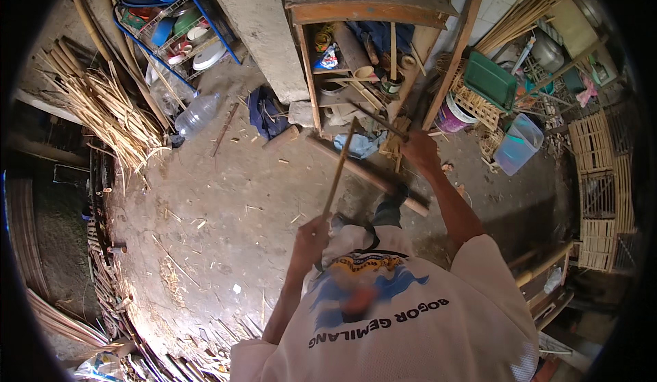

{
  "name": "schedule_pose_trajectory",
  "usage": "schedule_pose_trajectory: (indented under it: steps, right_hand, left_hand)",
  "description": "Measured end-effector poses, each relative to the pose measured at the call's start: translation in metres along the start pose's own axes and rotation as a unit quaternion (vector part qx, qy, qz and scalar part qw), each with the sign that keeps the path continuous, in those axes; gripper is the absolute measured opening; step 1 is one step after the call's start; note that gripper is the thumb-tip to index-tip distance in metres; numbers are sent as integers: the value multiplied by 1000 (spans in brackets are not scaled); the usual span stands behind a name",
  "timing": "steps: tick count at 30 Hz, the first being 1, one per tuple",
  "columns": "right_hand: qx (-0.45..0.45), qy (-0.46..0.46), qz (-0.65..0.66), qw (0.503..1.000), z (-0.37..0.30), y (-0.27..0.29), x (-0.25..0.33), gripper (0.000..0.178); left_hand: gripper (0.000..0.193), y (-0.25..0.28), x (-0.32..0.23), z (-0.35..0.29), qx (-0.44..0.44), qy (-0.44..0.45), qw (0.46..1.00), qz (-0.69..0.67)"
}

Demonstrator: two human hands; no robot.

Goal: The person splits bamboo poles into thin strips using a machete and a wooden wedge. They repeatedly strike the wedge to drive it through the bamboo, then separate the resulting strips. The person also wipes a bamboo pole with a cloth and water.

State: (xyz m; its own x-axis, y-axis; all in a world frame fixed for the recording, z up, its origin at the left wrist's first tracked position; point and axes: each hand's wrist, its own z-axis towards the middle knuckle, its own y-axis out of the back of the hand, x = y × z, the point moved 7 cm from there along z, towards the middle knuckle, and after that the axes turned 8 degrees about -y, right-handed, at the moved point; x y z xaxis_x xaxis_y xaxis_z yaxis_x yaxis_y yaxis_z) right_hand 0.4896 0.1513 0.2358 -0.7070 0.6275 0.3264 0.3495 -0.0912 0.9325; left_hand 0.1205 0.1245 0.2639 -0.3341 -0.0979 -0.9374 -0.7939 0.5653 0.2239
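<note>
My left hand is closed around a narrow strip of bamboo or wood, which stands out away from my body. In my right hand is the handle of a long dark blade, a machete by its look. The blade slants up to the left, near the far end of the strip; whether they touch, I cannot tell. Below both, a thick round pole lies slantwise on the floor in front of me, by my dark-clothed leg.
A wooden cabinet with cluttered shelves stands ahead. Bundled sticks, a clear plastic bottle and a dish rack are at left. At right are a green tray, a clear bin and bamboo slat panels. Chips litter the floor.
</note>
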Motion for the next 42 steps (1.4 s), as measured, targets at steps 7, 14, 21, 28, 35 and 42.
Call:
schedule_pose_trajectory:
  steps: [7,14,21,28,35,42]
  right_hand:
    - [184,65,2,981,-90,-35,83,29]
    - [23,67,21,997,-33,-33,27,34]
    - [29,-11,7,1000,-29,-32,6,36]
    - [58,110,-6,992,-66,7,70,29]
    - [-43,-85,229,969,8,-16,-65,37]
    - [266,31,358,895,-71,22,77,53]
  left_hand:
    - [32,-10,-9,28,-24,27,999,-6]
    - [34,4,3,-4,17,40,997,56]
    - [34,2,-3,11,14,0,998,64]
    - [33,10,-6,5,27,15,998,51]
    - [38,11,10,-2,82,31,995,-56]
    - [54,13,-34,1,333,67,873,-350]
